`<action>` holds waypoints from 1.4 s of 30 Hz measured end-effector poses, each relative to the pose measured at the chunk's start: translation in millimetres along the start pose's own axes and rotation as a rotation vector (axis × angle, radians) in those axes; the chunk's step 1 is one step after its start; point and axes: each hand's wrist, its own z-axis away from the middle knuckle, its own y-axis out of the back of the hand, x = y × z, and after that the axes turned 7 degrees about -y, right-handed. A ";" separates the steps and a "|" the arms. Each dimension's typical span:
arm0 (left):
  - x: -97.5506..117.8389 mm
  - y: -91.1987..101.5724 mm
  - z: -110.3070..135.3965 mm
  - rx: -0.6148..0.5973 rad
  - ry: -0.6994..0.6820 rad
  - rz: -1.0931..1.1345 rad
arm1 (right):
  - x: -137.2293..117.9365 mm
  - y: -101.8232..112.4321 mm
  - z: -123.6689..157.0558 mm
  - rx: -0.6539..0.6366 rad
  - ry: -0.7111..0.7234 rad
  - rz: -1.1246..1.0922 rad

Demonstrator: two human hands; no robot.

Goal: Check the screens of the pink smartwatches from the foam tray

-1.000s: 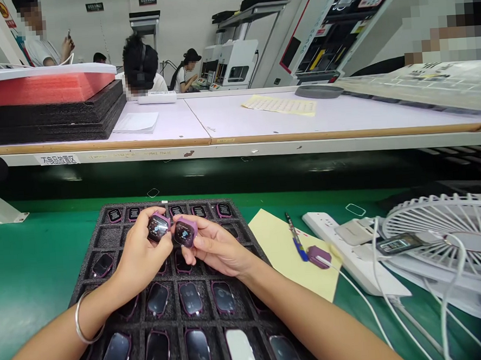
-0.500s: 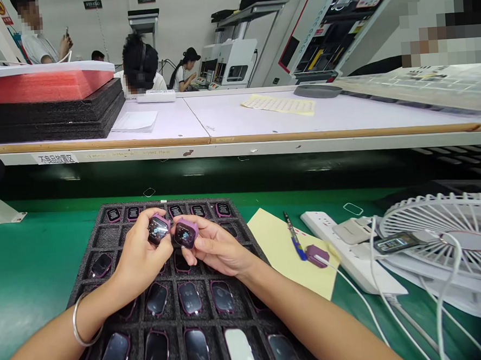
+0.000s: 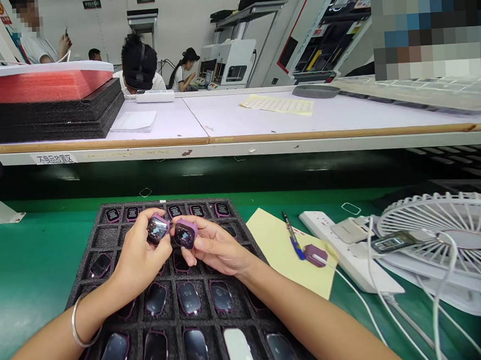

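My left hand [image 3: 141, 252] is closed on a purple smartwatch case [image 3: 157, 229] with a lit dark screen. In my right hand [image 3: 214, 244], thumb and fingers grip a second purple smartwatch case [image 3: 185, 234], its screen lit too. The two watches are side by side above a black foam tray [image 3: 105, 237], screens turned toward me. Several more strapless watches lie in the tray's compartments; the back row shows lit text, and most nearer ones have dark screens. One watch in the front row [image 3: 239, 349] has a white face. My hands and forearms hide part of the tray.
Right of the tray lie a yellow sheet [image 3: 264, 238], a pen [image 3: 294, 236], a purple watch [image 3: 316, 255] on a white cable, a power strip [image 3: 351, 257] and a white fan [image 3: 439, 238]. A shelf [image 3: 220, 116] spans behind, bearing stacked foam [image 3: 44, 110]. People sit or stand beyond.
The view has shifted very slightly. Both hands keep their hold on the two watches, with no clear movement. The blurred person at the upper right has changed position.
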 end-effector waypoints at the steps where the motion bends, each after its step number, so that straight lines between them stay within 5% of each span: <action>1: 0.0 0.0 0.0 0.000 -0.001 0.001 | 0.0 0.0 -0.1 -0.001 0.002 -0.002; 42: -4.8 0.2 1.6 -0.045 -0.007 0.047 | -2.6 -4.9 2.3 -0.007 0.004 -0.007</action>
